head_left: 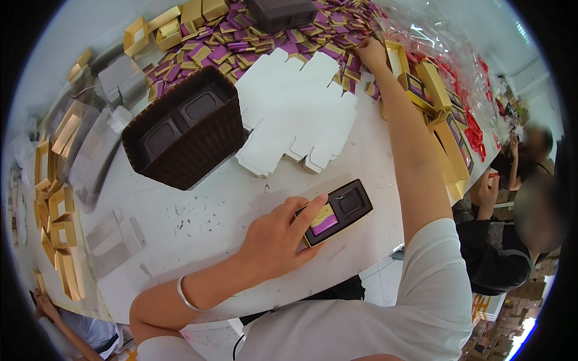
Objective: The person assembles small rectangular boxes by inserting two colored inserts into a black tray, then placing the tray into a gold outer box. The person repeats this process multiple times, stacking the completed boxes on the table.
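My left hand (280,231) grips the near left end of a small gold-edged box (342,227) on the white table, with one finger reaching over its top. Inside is a dark moulded tray. One purple-and-gold wrapped piece (325,221) sits in its left recess, and the right recess (349,201) holds nothing. At arm's length, my right hand (371,55) is at the right edge of a heap of similar wrapped pieces (241,45). Its fingers are bent down among them, and the tips are too small to tell what they pinch.
A stack of dark brown trays (192,138) stands left of flat white card blanks (301,108). Gold boxes (61,222) line the left edge; filled boxes (451,126) lie at right beside red ribbon (474,135). Other people (512,228) sit at the right; another person's hand (43,302) shows lower left.
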